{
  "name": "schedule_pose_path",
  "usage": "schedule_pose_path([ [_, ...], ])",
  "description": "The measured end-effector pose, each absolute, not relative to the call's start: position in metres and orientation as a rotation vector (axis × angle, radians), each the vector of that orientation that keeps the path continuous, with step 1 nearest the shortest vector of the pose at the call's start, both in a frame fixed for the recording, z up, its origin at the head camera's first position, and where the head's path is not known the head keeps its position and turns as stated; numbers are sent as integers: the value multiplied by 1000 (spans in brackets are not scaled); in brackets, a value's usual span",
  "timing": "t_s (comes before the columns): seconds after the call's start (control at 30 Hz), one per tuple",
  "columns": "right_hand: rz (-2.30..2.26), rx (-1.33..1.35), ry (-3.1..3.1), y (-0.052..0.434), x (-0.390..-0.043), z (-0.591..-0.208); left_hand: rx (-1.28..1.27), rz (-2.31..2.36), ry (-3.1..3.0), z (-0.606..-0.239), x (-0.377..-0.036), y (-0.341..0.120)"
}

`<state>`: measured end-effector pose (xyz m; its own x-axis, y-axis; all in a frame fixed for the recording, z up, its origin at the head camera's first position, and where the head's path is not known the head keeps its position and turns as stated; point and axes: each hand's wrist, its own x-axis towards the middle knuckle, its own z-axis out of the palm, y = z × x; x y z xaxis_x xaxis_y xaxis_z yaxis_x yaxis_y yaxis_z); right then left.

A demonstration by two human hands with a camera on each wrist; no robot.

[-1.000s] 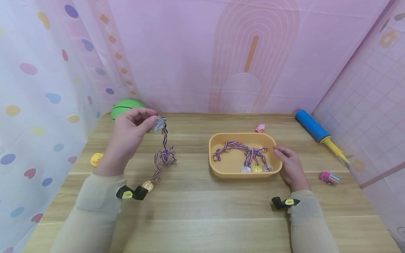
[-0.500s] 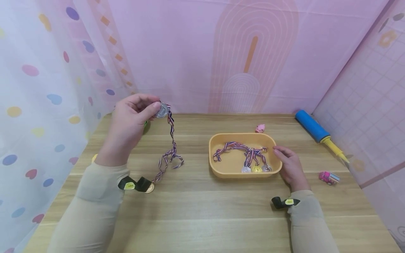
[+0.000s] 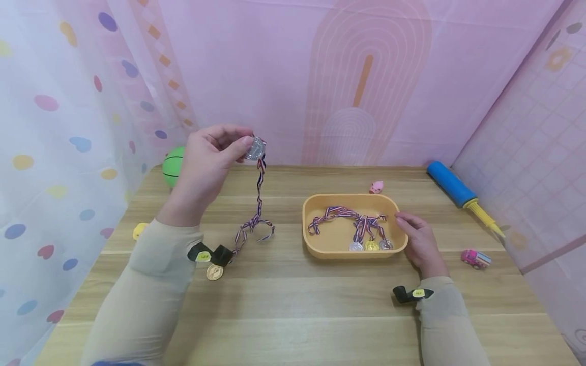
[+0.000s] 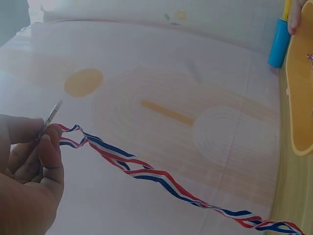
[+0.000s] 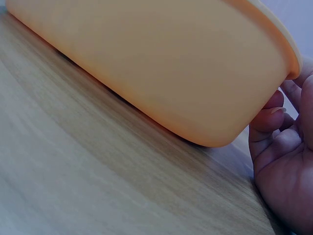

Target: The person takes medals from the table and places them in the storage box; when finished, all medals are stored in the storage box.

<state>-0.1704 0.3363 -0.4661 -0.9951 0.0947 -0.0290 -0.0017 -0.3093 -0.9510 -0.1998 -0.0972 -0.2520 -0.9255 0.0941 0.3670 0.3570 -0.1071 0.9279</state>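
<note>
Between thumb and fingers my left hand (image 3: 206, 162) pinches a silver medal (image 3: 256, 149), raised over the back of the table. Its red, white and blue ribbon (image 4: 161, 177) hangs down, twisted into a tangle (image 3: 253, 223) near the tabletop. Below my left wrist a gold medal (image 3: 214, 272) lies at the lower end of the tangle. My right hand (image 3: 422, 247) grips the right rim of a yellow-orange plastic box (image 3: 349, 254), thumb at the edge. Inside lie a silver medal (image 3: 356, 246), a gold medal (image 3: 372, 245) and a darker silver medal (image 3: 386, 245), with ribbons spread behind.
A green ball (image 3: 172, 166) and a yellow toy (image 3: 139, 231) are at the left, partly behind my arm. Behind the box stands a pink pig figure (image 3: 376, 187). At the right lie a blue and yellow hand pump (image 3: 453, 184) and a pink toy truck (image 3: 476, 258).
My left hand has risen and moved right with the silver medal, drawing the ribbon tangle rightward and stretching it longer. My right hand and the box have stayed put.
</note>
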Motion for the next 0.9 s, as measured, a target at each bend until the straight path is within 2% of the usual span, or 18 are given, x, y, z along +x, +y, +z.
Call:
schedule_pose_path([
  [0.43,2491,-81,-1764,338,-169,-466,-622,-2151,-1899,-219,-208,-72],
  [0.9,2472,-156,-1803,338,-165,-464,-763,-2108,-2022,-217,-218,-22],
])
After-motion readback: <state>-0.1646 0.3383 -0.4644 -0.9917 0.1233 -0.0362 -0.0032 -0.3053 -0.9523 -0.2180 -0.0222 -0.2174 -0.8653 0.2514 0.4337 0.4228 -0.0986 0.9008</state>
